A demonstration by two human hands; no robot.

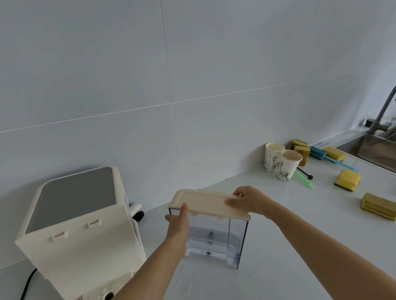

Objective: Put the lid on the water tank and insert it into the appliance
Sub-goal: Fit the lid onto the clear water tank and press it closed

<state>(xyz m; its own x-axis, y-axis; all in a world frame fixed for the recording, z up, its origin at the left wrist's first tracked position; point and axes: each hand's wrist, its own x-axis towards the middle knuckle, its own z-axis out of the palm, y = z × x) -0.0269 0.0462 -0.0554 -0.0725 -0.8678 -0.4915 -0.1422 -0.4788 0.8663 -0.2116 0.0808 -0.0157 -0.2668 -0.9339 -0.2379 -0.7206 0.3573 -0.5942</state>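
1. The appliance (80, 230) stands at the left of the counter (293, 248), its back panel facing the person and a black cord (22, 295) trailing from its base. If the tank is slid in at an angle, it may jam against the panel or push the whole unit along the smooth top.
2. The water tank (218, 239) stands upright on the counter, just right of the appliance and apart from it. It is clear and looks light; a hard press on one end could tip or skid it.
3. The lid (208, 204) lies over the tank's rim, but its right end overhangs the wall and it looks tilted, so I judge it not yet seated. Its small tabs could miss the rim and leave it loose when lifted.
4. The left hand (177, 224) holds the tank's near left corner, thumb up against the lid's edge; the right hand (247, 201) pinches the lid's right end, fingers closed on it. A slip here drops the lid askew.
5. Two paper cups (282, 161) and sponges (348, 180) sit well apart, at little risk.
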